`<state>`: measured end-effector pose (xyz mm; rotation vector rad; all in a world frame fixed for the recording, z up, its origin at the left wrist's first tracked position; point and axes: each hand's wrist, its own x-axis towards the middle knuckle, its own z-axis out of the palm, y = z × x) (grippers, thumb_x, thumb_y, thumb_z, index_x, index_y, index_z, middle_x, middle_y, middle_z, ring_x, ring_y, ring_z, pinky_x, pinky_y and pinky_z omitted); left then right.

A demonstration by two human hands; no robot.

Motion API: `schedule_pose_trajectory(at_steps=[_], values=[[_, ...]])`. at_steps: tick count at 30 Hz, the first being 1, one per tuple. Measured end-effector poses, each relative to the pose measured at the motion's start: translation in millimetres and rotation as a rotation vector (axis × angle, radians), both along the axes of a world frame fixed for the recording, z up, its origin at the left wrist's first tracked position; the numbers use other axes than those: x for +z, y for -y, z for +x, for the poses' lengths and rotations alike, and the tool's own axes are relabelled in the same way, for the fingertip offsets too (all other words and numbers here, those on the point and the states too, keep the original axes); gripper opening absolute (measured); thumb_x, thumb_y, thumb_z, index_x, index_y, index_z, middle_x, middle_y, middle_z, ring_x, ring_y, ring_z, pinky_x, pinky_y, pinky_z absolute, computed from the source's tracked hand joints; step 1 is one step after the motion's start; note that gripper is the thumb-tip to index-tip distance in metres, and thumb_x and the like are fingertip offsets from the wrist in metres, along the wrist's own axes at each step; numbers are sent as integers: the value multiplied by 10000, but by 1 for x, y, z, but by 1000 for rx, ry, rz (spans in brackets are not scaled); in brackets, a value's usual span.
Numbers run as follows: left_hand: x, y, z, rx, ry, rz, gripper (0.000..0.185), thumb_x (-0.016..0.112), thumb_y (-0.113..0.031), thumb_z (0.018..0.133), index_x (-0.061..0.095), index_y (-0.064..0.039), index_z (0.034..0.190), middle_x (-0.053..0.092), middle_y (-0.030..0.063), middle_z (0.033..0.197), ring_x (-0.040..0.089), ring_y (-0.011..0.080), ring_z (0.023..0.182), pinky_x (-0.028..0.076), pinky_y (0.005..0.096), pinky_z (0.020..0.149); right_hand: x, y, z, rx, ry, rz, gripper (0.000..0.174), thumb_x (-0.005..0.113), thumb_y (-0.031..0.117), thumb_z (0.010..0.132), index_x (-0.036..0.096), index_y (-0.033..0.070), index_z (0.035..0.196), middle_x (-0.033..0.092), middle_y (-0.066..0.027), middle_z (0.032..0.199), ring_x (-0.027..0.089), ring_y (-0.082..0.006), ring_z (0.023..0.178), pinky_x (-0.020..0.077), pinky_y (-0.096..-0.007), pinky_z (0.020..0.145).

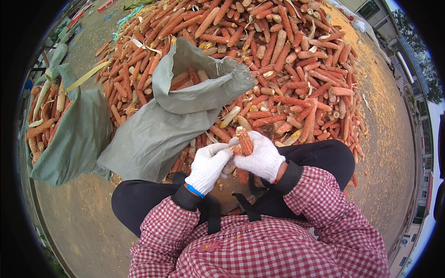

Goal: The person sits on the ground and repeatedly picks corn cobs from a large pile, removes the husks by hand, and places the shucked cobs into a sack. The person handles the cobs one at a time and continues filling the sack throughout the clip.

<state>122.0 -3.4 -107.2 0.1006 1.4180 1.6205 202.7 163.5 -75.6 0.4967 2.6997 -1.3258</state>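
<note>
In white knitted gloves, my hands meet above my lap, close to a large heap of reddish corn cobs (292, 66). My right hand (259, 153) is closed around a corn cob (245, 140) that points up between thumb and fingers. My left hand (210, 165) touches its lower left side with the fingertips, by a small reddish piece; whether it grips that piece I cannot tell. Left of the hands, a grey-green woven sack (153, 128) leans on the heap, its mouth gaping with cobs inside. A few cobs near my hands bear yellow kernels.
A second green woven sack (81, 135), full of cobs, stands at the far left. Loose yellow kernels (379, 87) lie spread over the ground at the right. My bent knees flank the near edge of the heap. Buildings (422, 132) line the right rim.
</note>
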Motion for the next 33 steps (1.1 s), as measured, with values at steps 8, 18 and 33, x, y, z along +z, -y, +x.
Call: schedule_pose_trajectory(at_steps=[8, 18, 33], values=[[-2, 2, 0, 45, 44, 31, 321, 657, -241, 990, 703, 24, 1164, 695, 57, 793, 614, 90, 590, 506, 232, 520, 9, 0, -2, 27, -15, -28, 399, 720, 304, 749, 690, 56, 1060, 660, -188, 1051, 613, -381, 1070, 502, -454, 954], [-2, 1, 2, 43, -26, 57, 267, 643, -168, 996, 711, 32, 1159, 647, 27, 743, 541, 82, 564, 443, 234, 508, 1, 1, 2, 35, -59, -11, 389, 706, 279, 756, 661, 41, 1061, 645, -195, 1019, 604, -391, 1042, 502, -465, 938], [-20, 1, 4, -55, -340, 0, 378, 600, -185, 1016, 634, 89, 1273, 702, 63, 835, 646, 112, 637, 531, 253, 570, 10, 2, 2, 77, -45, 120, 352, 687, 275, 776, 646, 40, 1035, 651, -180, 1029, 593, -387, 1078, 500, -471, 952]])
